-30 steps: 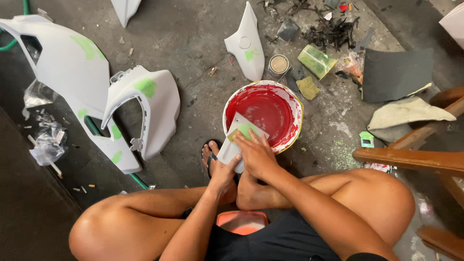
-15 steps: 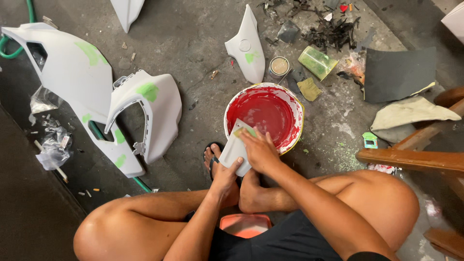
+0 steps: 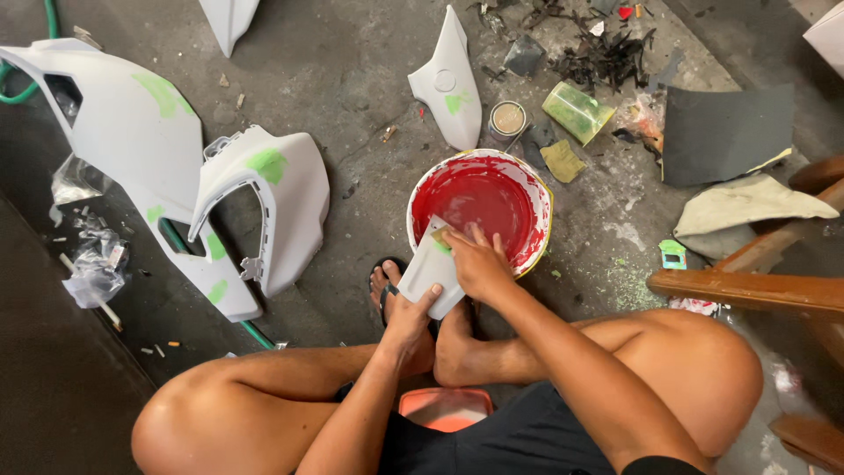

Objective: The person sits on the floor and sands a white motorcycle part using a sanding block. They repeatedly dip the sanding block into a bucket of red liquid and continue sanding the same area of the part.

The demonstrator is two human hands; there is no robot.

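Observation:
I sit low on an orange stool [image 3: 444, 407] with my knees spread. My left hand [image 3: 411, 313] grips the lower end of a small white plastic panel [image 3: 431, 271] held over the near rim of a white bucket [image 3: 538, 189] whose inside is coated red. My right hand [image 3: 477, 258] presses flat on the panel's upper end, fingers spread over a green putty spot at its tip. What lies under the right palm is hidden.
Large white fairing parts [image 3: 132, 132] with green patches lie on the concrete at left, another white piece [image 3: 447, 84] behind the bucket. A small round tin [image 3: 507, 119], a green block [image 3: 577, 112], dark sandpaper sheet [image 3: 721, 132] and wooden planks [image 3: 747, 288] sit at right.
My view has drifted slightly. My right hand has slid a little along the panel's top end while the left hand keeps its hold.

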